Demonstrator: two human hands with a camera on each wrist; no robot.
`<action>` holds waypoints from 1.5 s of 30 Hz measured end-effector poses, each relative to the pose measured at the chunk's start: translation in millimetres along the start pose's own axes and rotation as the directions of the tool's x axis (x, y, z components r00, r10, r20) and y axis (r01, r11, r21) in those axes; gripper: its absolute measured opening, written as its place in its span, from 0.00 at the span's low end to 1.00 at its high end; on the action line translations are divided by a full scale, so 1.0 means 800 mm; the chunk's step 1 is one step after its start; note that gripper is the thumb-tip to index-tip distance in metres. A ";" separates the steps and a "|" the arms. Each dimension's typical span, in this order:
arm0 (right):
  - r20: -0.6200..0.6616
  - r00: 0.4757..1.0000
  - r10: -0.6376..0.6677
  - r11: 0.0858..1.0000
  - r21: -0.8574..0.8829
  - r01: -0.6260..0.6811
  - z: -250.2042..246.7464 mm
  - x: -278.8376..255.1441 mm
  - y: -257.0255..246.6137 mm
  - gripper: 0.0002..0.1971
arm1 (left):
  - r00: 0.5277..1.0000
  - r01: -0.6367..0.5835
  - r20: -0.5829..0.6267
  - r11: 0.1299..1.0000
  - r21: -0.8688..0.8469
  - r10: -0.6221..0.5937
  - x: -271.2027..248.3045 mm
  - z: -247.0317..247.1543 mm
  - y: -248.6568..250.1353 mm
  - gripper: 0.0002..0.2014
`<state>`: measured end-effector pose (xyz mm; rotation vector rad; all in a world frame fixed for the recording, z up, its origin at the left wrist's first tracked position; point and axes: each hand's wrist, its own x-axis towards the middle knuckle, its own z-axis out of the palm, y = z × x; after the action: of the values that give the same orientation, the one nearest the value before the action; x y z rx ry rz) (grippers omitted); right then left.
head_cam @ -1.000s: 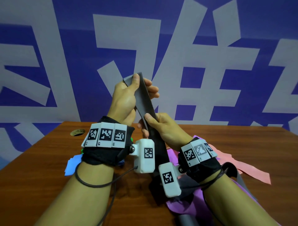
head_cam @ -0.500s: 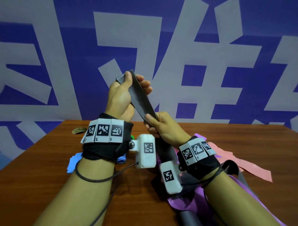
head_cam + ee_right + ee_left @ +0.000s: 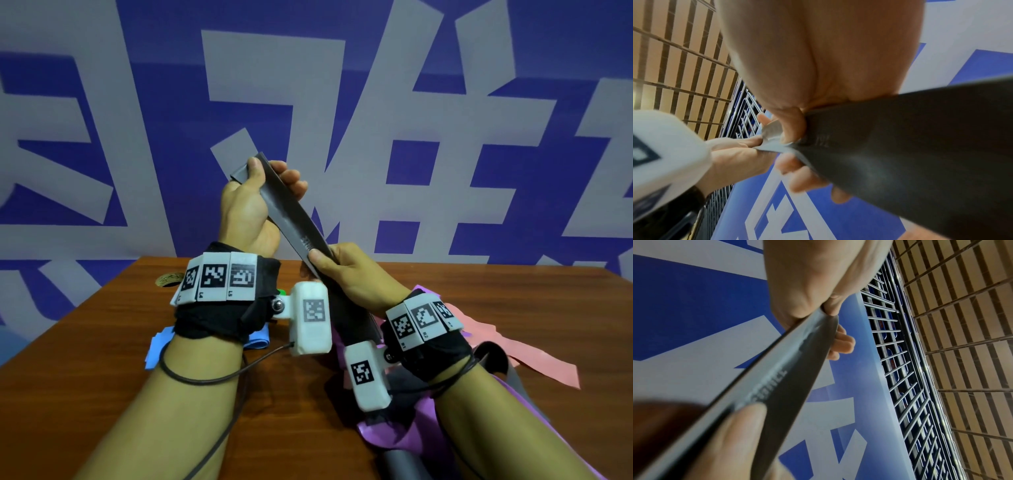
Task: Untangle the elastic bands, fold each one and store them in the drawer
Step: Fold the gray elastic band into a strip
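- The left hand [image 3: 245, 205] is held up high over the table [image 3: 102, 342]. Its thumb and fingers pinch the top end of a grey band [image 3: 294, 216].
- The right hand [image 3: 349, 274] is lower and closer to the body. Its thumb presses on the front of the grey band and its fingers curl round the back — so it pinches the band too.
- The grey band runs tight and slanted between the two hands, from up on the left down to the right. Below the right hand it drops behind the white boxes on the wrists and goes down to the table.
- From the left wrist camera, the band [image 3: 777, 386] fills the middle, with some blurry letters on it. The fingers [image 3: 842, 344] peek out behind its far edge.
- From the right wrist camera, the band [image 3: 900, 154] looks dark and wide and hides much of the hand.
- More bands lie on the table: a purple band [image 3: 404, 442] and a pink band [image 3: 534, 359] near the right arm — the arm covers part of them.
- A blue band [image 3: 161, 346] pokes out from under the left wrist.
- A big blue and white wall [image 3: 445, 102] stands behind the table.
- A round hole [image 3: 169, 279] sits in the table near the far left edge.
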<state>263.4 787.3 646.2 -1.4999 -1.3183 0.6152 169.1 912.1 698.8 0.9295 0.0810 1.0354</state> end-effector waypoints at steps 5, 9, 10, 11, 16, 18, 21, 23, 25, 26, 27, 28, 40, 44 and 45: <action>-0.016 1.000 0.000 1.000 -0.016 0.000 -0.001 0.007 0.011 0.20 | 0.999 0.010 -0.035 0.999 -0.033 -0.012 0.004 -0.005 0.003 0.17; -0.019 1.000 0.008 0.999 -0.036 -0.009 -0.005 0.004 0.008 0.21 | 0.999 -0.001 -0.035 0.999 -0.040 -0.001 0.003 -0.002 0.003 0.17; -0.007 1.000 0.022 0.998 -0.061 -0.022 -0.006 0.002 0.008 0.21 | 0.999 -0.011 -0.042 0.999 -0.050 0.009 0.003 -0.003 0.004 0.17; 0.006 0.999 0.040 0.996 -0.074 -0.040 -0.006 0.002 0.009 0.21 | 0.999 -0.022 -0.050 0.998 -0.062 0.019 0.004 -0.005 0.007 0.17; -0.016 0.999 0.047 0.996 -0.070 -0.048 -0.004 0.010 0.020 0.20 | 0.997 -0.019 -0.072 0.992 -0.127 0.010 0.008 -0.012 0.010 0.16; -0.022 0.999 0.047 0.997 -0.066 -0.049 -0.005 0.009 0.019 0.20 | 0.997 -0.022 -0.076 0.991 -0.130 0.012 0.009 -0.011 0.010 0.16; 0.029 0.994 0.104 0.991 -0.082 -0.101 -0.010 0.004 0.021 0.20 | 0.995 -0.044 -0.096 0.991 -0.127 0.032 0.009 -0.013 0.012 0.16; 0.006 0.993 0.116 0.988 -0.102 -0.115 -0.013 0.004 0.025 0.21 | 0.994 -0.039 -0.109 0.991 -0.131 0.024 0.010 -0.015 0.013 0.17; -0.030 0.995 0.092 0.989 -0.118 -0.095 -0.017 0.007 0.029 0.21 | 0.993 -0.028 -0.114 0.988 -0.152 0.010 0.009 -0.016 0.012 0.17; -0.035 0.996 0.079 0.990 -0.118 -0.083 -0.018 0.008 0.029 0.21 | 0.994 -0.032 -0.113 0.987 -0.158 0.014 0.009 -0.015 0.012 0.17; -0.039 0.996 0.076 0.991 -0.109 -0.080 -0.019 0.009 0.029 0.21 | 0.994 -0.038 -0.111 0.987 -0.157 0.021 0.010 -0.014 0.011 0.17; -0.041 0.996 0.083 0.990 -0.108 -0.087 -0.020 0.008 0.029 0.21 | 0.994 -0.046 -0.110 0.988 -0.150 0.029 0.010 -0.014 0.011 0.17; -0.003 0.992 0.130 0.977 -0.172 -0.129 -0.027 0.002 0.022 0.19 | 0.990 -0.106 -0.113 0.974 -0.202 0.084 0.019 -0.026 0.020 0.17; 0.034 0.982 0.185 0.960 -0.222 -0.173 -0.029 0.000 0.019 0.20 | 0.984 -0.127 -0.151 0.973 -0.194 0.099 0.023 -0.032 0.023 0.17; 0.019 0.985 0.174 0.961 -0.222 -0.165 -0.029 0.000 0.019 0.21 | 0.983 -0.130 -0.155 0.972 -0.198 0.099 0.022 -0.033 0.023 0.17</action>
<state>290.1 781.2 640.9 -1.8036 -1.3296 0.6252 154.0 945.3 701.1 0.6748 0.0390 1.1943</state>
